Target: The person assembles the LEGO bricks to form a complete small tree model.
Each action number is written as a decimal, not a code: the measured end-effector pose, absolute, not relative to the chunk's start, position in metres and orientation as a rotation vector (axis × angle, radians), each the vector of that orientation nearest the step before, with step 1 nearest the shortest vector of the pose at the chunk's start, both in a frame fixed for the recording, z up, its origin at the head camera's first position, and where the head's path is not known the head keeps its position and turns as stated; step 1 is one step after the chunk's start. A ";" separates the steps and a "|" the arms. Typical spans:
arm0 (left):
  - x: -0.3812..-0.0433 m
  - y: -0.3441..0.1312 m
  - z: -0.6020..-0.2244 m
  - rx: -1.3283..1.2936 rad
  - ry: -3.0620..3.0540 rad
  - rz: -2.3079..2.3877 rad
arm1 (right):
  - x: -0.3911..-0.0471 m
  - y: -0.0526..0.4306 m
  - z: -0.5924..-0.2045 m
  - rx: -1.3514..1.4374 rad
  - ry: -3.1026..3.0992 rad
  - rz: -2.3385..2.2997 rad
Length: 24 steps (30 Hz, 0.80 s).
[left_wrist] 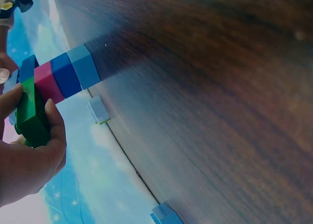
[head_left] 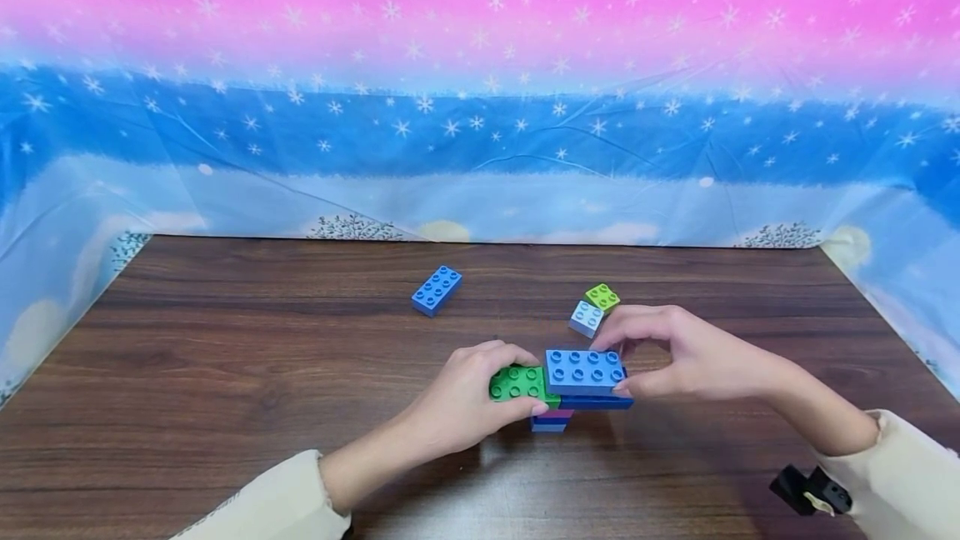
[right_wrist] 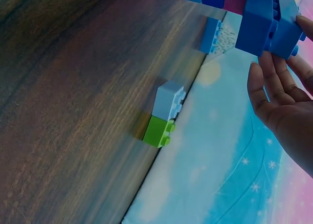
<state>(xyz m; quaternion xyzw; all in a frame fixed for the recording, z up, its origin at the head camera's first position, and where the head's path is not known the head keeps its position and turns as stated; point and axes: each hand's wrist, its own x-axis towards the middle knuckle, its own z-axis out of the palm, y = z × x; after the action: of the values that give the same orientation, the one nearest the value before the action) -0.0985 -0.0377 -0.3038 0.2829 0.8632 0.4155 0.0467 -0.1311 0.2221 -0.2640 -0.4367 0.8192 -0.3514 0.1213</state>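
The left hand (head_left: 480, 394) is gripping the green brick (head_left: 517, 383) with thumb on the near side and fingers curling over the far side, probably steadying the narrow column (head_left: 551, 422) of light blue, dark blue and pink that is standing beneath it. The right hand (head_left: 678, 352) is pinching the upper blue brick (head_left: 585, 370) by its outer end, partly closed, its thumb at the near corner and fingers at the far edge; that hold is leaving the studs uncovered. This brick is sitting above the dark blue brick (head_left: 596, 402), and studs are showing in the gap between them, so it does not look fully seated. Green and dark blue are jutting out on opposite sides of the column, which likely makes support useful. Beyond the right hand's fingers, a pale blue brick (head_left: 586, 318) and a lime brick (head_left: 602, 297) are lying close together, narrowing room there. A loose blue brick (head_left: 437, 291) is lying nearer the far edge, where the tabletop (head_left: 225, 357) is meeting the cloth (head_left: 480, 132); broad bare wood is stretching leftward.
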 end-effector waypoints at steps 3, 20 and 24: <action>-0.099 -0.038 -0.304 0.865 2.639 1.263 | -0.130 0.221 -0.265 -1.293 2.391 -1.032; -0.100 -0.037 -0.303 0.848 2.580 1.363 | -0.130 0.217 -0.265 -1.414 2.412 -0.998; -0.101 -0.037 -0.303 0.875 2.542 1.399 | -0.130 0.217 -0.264 -1.407 2.411 -1.005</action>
<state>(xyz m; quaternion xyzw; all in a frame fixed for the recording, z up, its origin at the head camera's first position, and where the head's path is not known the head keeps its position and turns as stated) -0.1009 -0.0366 -0.3027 0.2882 0.8375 0.4610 0.0552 -0.1296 0.2170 -0.2638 -0.4724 0.8096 -0.3374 0.0875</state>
